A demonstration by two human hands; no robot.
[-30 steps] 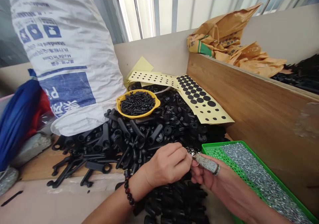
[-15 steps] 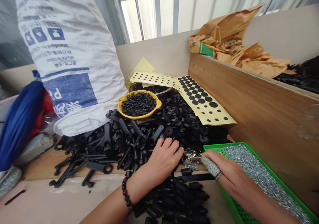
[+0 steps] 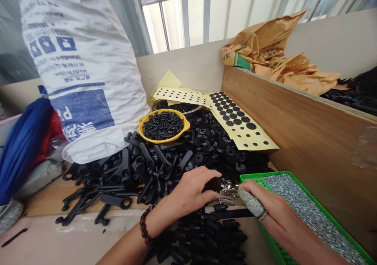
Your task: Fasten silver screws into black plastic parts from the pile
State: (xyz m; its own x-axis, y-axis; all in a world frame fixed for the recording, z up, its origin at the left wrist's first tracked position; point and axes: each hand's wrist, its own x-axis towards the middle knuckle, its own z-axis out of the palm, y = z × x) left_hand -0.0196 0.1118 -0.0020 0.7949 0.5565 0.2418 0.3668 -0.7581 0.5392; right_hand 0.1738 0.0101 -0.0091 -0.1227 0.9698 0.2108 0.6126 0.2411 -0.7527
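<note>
My left hand [image 3: 196, 188], with a dark bead bracelet on the wrist, curls thumb and forefinger around a short black plastic part [image 3: 212, 183]. Just right of it, my right hand [image 3: 266, 202] pinches a thin silver metal piece [image 3: 231, 191] that points toward the black part. One digit of that hand is wrapped in a speckled grey cover [image 3: 251, 202]. Between the hands lies a small heap of shiny metal clips [image 3: 228, 184]. Below them are several black cylindrical parts [image 3: 203, 237] in a pile. Whether the metal piece touches the black part is hard to tell.
Black lever arms [image 3: 118, 200] and round black discs [image 3: 203, 135] are heaped behind the hands. A yellow basket [image 3: 140, 129] holds black screws. At right, a green tray [image 3: 284, 253] of small metal pieces stands beside a wooden divider [image 3: 294, 119]. A white sack [image 3: 118, 61] rises left.
My left hand has turned and spread thumb from forefinger, and a black part now shows between them. My right hand stays almost in place, its metal piece now showing more clearly.
</note>
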